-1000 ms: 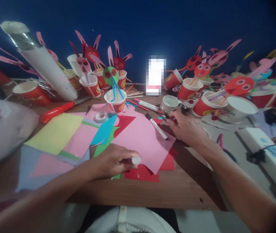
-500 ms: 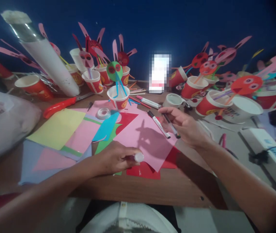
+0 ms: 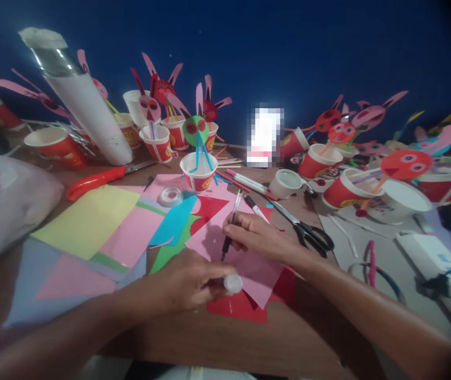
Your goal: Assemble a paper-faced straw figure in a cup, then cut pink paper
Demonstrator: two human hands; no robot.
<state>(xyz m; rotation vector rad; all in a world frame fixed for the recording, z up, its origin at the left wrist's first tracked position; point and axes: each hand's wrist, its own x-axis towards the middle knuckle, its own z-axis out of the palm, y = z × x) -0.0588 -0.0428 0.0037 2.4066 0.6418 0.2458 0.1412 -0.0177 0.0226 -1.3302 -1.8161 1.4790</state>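
My right hand grips a thin black pen, its tip pointing down at a pink paper sheet on the wooden table. My left hand is closed around a small white-capped object, perhaps a glue stick, and rests on the same pink sheet just below the pen tip. Red paper sticks out under the pink sheet. A black-capped white marker lies just beyond my right hand.
Black scissors lie right of my hand. Coloured sheets and a tape roll cover the left side. Paper cups with paper animal faces crowd the back. Red-handled scissors, a white tube, markers and a power strip are also there.
My right hand lifted the black pen from beside the scissors and carried it left and toward me, down to the pink sheet. My left hand kept its hold on the white-capped object.
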